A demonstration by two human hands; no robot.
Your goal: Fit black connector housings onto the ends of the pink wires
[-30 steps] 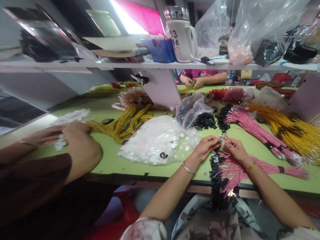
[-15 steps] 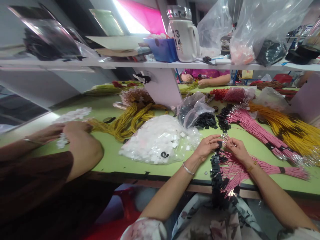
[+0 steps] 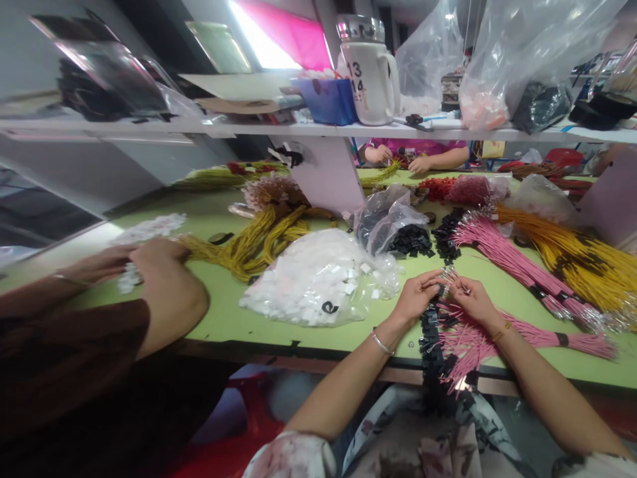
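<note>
My left hand (image 3: 417, 297) is closed in a pinch, its fingertips on a small black connector housing at the silver-tipped ends of the pink wires. Right beside it, my right hand (image 3: 472, 302) pinches a pink wire close to its metal tip. The fingertips nearly meet, so the exact contact is hard to make out. Beneath both hands lies a bundle of pink wires (image 3: 532, 330), banded in black at the right. A row of black connector housings (image 3: 430, 338) runs along that bundle's left side and over the table's front edge.
A bag of white connectors (image 3: 298, 282) lies left of my hands. Behind are loose black housings (image 3: 412, 240), more pink wires (image 3: 502, 255) and yellow wires (image 3: 572, 249). A co-worker's arm (image 3: 172, 282) reaches in at left. A shelf (image 3: 279, 130) with a mug (image 3: 371, 83) spans above.
My left hand has shifted slightly right and down, with its wrist turned a little. My right hand stays nearly in place. The hands of the person across the table have moved slightly right.
</note>
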